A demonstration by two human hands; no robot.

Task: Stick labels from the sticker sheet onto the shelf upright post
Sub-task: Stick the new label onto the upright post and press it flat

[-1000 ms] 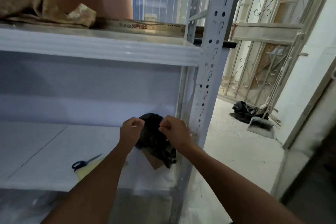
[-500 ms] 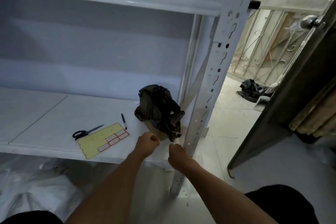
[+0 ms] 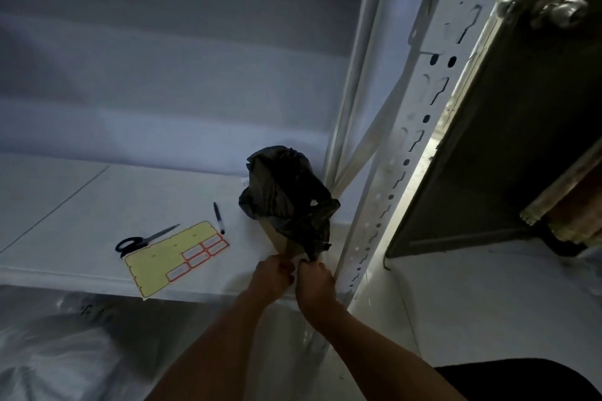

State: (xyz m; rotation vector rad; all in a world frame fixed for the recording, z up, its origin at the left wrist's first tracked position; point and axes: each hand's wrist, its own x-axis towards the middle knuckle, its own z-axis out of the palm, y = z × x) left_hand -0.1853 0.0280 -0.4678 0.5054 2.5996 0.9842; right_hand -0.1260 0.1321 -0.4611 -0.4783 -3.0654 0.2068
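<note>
Both hands, left hand (image 3: 272, 273) and right hand (image 3: 314, 280), curled together by the upright post (image 3: 391, 192); I'm seeing fingers pinched, contents unclear.

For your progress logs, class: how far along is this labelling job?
Done: much of the sheet is bare yellow backing, so many labels are already off. In hand: both hands are closed together beside the post; any label there is hidden. Left: several red-bordered labels remain.
</note>
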